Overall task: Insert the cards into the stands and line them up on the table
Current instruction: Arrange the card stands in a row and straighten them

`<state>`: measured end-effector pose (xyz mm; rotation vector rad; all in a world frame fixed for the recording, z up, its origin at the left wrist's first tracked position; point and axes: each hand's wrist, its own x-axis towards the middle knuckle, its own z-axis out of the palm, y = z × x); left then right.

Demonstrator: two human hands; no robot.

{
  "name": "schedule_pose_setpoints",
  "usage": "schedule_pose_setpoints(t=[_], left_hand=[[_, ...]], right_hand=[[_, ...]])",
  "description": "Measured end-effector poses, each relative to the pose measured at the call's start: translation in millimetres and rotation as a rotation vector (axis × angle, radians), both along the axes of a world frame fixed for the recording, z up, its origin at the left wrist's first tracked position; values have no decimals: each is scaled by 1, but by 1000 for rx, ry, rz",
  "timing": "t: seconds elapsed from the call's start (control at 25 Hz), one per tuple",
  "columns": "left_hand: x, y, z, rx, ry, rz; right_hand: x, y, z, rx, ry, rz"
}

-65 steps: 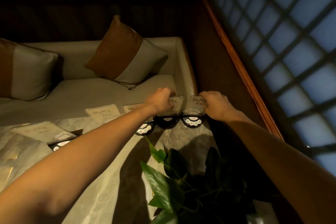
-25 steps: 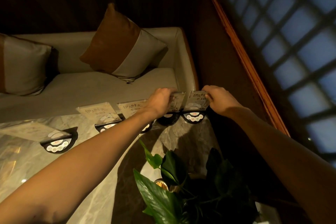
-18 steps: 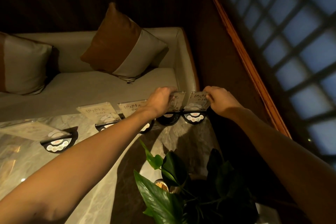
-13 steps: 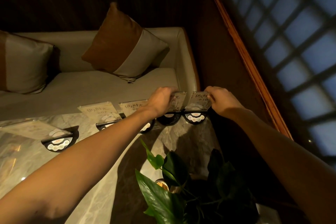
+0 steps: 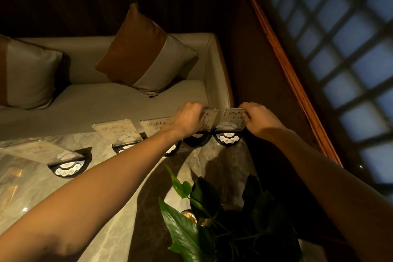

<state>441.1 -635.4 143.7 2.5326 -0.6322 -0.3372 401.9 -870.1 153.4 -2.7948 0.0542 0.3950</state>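
Several clear cards with handwritten characters stand in black half-round stands along the far edge of the marble table (image 5: 42, 193). My right hand (image 5: 258, 120) pinches the top right corner of the rightmost card (image 5: 231, 120), which sits in its stand (image 5: 228, 139). My left hand (image 5: 189, 119) grips the neighbouring card (image 5: 209, 118) above a dark stand (image 5: 196, 140). Further left are two upright cards (image 5: 118, 132) (image 5: 156, 127) and a steeply tilted card in the leftmost stand (image 5: 68, 168).
A green potted plant (image 5: 202, 219) stands on the table close to me, between my arms. Behind the table is a pale sofa (image 5: 106, 102) with two brown-and-white cushions (image 5: 144, 53). A wooden rail and a lattice window run along the right.
Both hands have stayed on the two right cards. Since the oldest frame, the cards further left appear upright in their stands; the view has shifted slightly.
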Motion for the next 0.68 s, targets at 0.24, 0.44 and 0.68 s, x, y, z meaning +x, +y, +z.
schedule_pose_setpoints(t=[0.24,0.44,0.68], left_hand=[[5,9,19,94,116,-38],[16,67,46,261,149,-22],[7,119,41,429,110,-18]], right_hand=[[-3,4,13,-165,44,56],[7,39,47,-158,-181,177],[24,149,51,26,-59,448]])
